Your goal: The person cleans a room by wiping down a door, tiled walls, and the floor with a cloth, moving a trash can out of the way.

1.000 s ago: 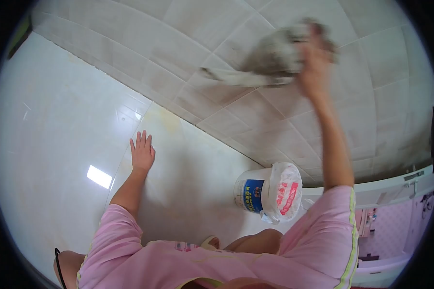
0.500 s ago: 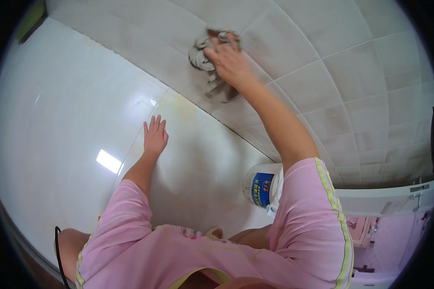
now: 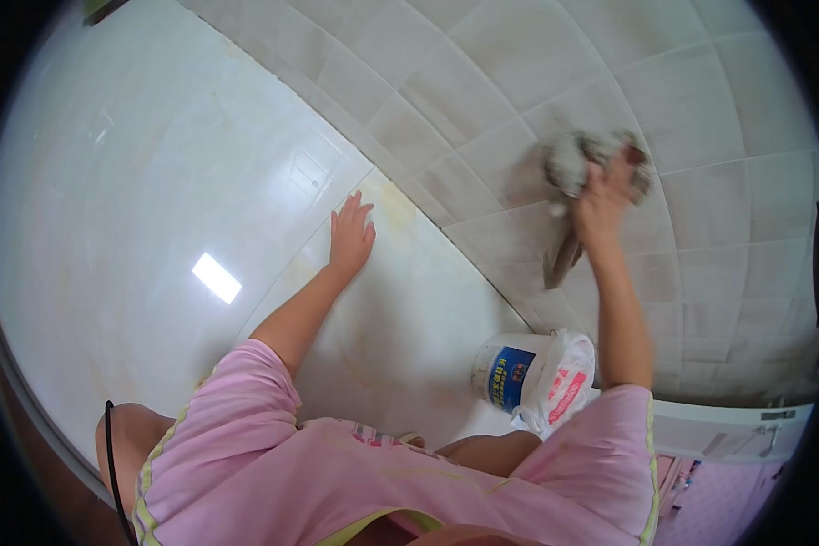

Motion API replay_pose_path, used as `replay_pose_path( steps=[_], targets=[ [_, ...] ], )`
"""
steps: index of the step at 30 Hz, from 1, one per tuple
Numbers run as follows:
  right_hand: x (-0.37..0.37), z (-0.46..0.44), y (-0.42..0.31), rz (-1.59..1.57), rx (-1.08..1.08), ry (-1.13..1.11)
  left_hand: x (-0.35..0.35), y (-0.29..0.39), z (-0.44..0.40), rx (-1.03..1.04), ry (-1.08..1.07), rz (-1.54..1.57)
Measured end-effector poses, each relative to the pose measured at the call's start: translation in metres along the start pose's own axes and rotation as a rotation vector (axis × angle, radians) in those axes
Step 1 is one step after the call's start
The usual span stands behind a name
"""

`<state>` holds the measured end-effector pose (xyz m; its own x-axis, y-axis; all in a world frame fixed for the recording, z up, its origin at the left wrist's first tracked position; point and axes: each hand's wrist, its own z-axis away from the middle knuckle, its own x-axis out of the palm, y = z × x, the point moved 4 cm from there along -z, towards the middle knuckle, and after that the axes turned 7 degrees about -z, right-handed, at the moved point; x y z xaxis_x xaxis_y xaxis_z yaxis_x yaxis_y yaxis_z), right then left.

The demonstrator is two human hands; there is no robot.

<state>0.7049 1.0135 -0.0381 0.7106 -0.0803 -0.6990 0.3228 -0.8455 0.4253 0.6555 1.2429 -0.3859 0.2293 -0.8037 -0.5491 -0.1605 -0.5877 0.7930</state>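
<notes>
My right hand [image 3: 603,209] presses a bunched grey-and-brown rag [image 3: 566,166] against the beige tiled wall [image 3: 482,100]. The rag is smeared by motion, and part of it hangs down beside my wrist. My left hand [image 3: 351,235] lies flat on the glossy white tiled floor [image 3: 318,300], with its fingers spread, close to where the floor meets the wall. Nothing is in it.
A white bucket [image 3: 541,350] with a blue label stands by the wall, below my right arm. A white plastic bag [image 3: 573,387] with red print hangs over its rim. A white door edge [image 3: 701,428] shows at the lower right. A black cable [image 3: 111,464] runs at the lower left.
My right hand has moved the rag to the right and lower along the wall. In view, my left hand appears farther right, still flat on the floor. The camera view has shifted.
</notes>
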Motion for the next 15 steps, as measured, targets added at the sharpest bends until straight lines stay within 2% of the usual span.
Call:
replay_pose_path(
  steps=[1,2,4,7,8,10,13,14,15],
  targets=[
    [0.021,-0.005,-0.025,0.025,-0.106,-0.075,0.005,0.0,0.005,0.025,-0.012,-0.004],
    [0.043,-0.015,-0.054,-0.006,-0.139,-0.26,0.006,-0.001,0.012,0.009,-0.045,-0.049],
    [0.111,-0.02,-0.099,-0.232,-0.342,-0.071,0.015,-0.027,0.031,0.008,-0.004,-0.017],
    [0.201,-0.038,-0.171,-0.146,-0.493,-0.217,0.014,-0.035,0.036,0.06,-0.068,-0.061],
    [0.219,-0.042,-0.189,-0.171,-0.504,-0.198,0.013,-0.035,0.037,0.083,-0.105,-0.098],
    [0.243,-0.051,-0.219,-0.213,-0.529,-0.14,0.014,-0.046,0.032,0.027,-0.041,0.01],
    [0.255,-0.04,-0.231,-0.35,-0.367,-0.164,0.013,-0.052,0.028,-0.054,0.009,0.126],
    [0.253,-0.032,-0.229,-0.342,-0.382,-0.16,0.013,-0.052,0.029,-0.083,0.019,0.161],
    [0.25,-0.017,-0.229,-0.356,-0.324,-0.195,0.01,-0.053,0.029,-0.135,0.126,0.171]
  ],
)
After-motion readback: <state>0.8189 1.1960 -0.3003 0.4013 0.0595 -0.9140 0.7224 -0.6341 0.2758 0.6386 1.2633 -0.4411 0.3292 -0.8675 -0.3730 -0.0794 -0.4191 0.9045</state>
